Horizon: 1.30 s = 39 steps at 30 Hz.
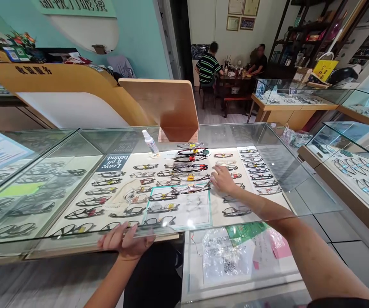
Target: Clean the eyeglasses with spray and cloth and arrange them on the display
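My left hand [126,239] rests at the front edge of the glass display case [84,235], its fingers apart over the rim. My right hand [222,179] is over the glass top, its fingertips beside the right ends of a column of eyeglasses [191,177] lying on the glass. Whether its fingers grip a frame is too small to tell. Under the glass lie rows of more eyeglasses [263,171]. A white spray bottle [150,141] stands behind them, left of a wooden-framed mirror or board [168,102].
Below my right forearm, an open drawer [197,286] holds plastic bags and green and pink papers. Other glass cases [358,167] stand at the right. Two people [207,68] sit at a table in the back. A curved counter [59,81] is behind on the left.
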### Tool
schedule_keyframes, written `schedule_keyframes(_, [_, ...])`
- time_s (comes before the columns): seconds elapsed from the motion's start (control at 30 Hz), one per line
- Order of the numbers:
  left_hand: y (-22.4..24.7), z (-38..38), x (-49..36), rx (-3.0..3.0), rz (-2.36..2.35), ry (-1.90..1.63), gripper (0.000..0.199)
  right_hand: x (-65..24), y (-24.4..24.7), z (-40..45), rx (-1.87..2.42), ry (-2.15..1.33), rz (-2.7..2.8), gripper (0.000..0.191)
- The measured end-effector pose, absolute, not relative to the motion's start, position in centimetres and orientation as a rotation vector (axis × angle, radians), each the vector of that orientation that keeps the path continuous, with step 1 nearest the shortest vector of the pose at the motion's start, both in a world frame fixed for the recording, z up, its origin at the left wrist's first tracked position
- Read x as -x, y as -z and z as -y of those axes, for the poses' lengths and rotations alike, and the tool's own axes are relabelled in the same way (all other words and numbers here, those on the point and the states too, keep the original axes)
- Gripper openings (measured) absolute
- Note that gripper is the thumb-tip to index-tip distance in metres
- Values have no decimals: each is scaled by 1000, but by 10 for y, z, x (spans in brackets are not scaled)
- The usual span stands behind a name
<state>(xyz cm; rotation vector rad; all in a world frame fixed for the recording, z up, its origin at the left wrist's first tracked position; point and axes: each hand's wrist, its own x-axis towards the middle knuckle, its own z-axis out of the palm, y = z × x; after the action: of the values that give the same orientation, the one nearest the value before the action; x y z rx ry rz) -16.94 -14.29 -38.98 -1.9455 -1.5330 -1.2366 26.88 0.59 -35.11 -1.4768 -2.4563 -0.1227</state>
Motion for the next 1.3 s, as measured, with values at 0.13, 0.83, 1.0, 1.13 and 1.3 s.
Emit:
schedule_keyframes(0.13, [390, 143, 158, 1699, 1146, 1119, 64, -232, 341, 85, 1090, -39, 2799, 27])
schedule_keyframes(0.83, [332, 188, 130, 1993, 1404, 1089, 52, -181, 162, 97, 1435, 201, 2664, 33])
schedule_keyframes(1.0, [310, 202, 190, 2293, 1358, 806, 60, -166, 159, 85, 1491, 215, 2769, 26])
schedule_keyframes(1.13, [323, 203, 233, 2133, 1572, 820, 60, -162, 164, 85, 1526, 229, 2726, 27])
schedule_keyframes(1.3, [352, 188, 234, 2018, 1720, 964, 62, -157, 173, 88, 1573, 258, 2665, 31])
